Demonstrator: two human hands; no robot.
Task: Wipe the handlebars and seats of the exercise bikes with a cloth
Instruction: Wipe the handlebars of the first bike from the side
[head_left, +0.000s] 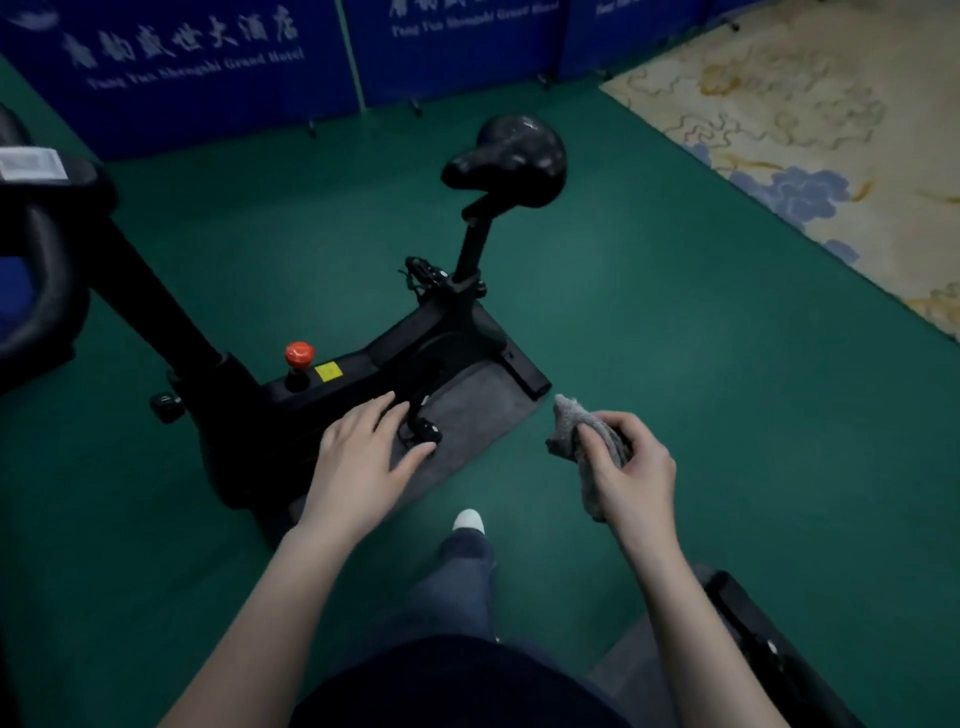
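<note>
Exercise bike (363, 364) was seen from above on the green floor (675, 338), black frame resting on a grey mat (467, 415). Seat (506, 156) was upright on its post, well apart from both hands — glossy patches were visible on top. Handlebar (41, 270) was partly cut off at the left edge, with a white label above it. A red knob (299, 354) and a yellow sticker (328, 371) were seen on the frame.

Cloth (582, 436) — grey, bunched — was held in the right hand (628, 467), fingers curled round it, in the air right of the mat and clear of the bike. Left hand (363, 457) was spread flat, fingers straight, over the frame near the pedal (423, 431); contact could not be told.

Blue screens (208, 67) with white lettering stood behind. A patterned carpet (805, 130) lay at upper right.
</note>
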